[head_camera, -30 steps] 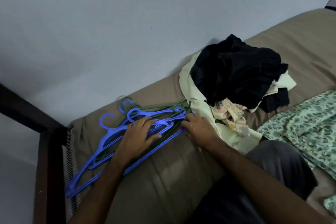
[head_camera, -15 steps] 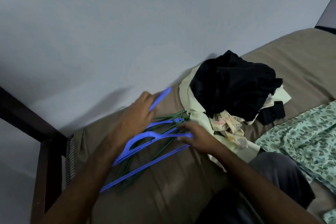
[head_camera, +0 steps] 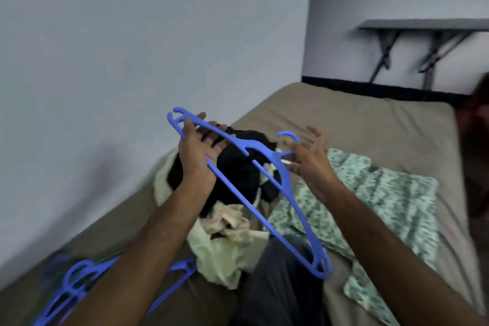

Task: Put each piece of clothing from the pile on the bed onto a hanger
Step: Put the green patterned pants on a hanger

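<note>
Head view: your left hand [head_camera: 197, 152] is raised above the bed [head_camera: 357, 124], palm toward you, and one end of a blue plastic hanger [head_camera: 260, 180] lies across that palm, with the thumb over its upper arm and the fingers only loosely bent behind it; whether that amounts to a firm grasp, you cannot tell through the motion blur. The hanger runs slantwise from upper left down to lower right, and its far end hangs free above your dark trouser leg [head_camera: 277, 286]. Your right hand [head_camera: 311, 155] is just beside the hanger's hook, fingers spread and released, fingertips near or touching the neck of the hanger; contact is not clear. Under both hands sits the clothes pile [head_camera: 238, 180]: a black garment on top, pale yellow-green cloth [head_camera: 222, 254] and a patterned piece below it. A green printed fabric [head_camera: 370, 198] lies spread on the tan sheet to the right of the pile. More blue hangers [head_camera: 79, 288] lie blurred on the bed at lower left, partly behind your left forearm. A wall shelf [head_camera: 423, 24] on dark brackets is mounted beyond the head of the bed.
</note>
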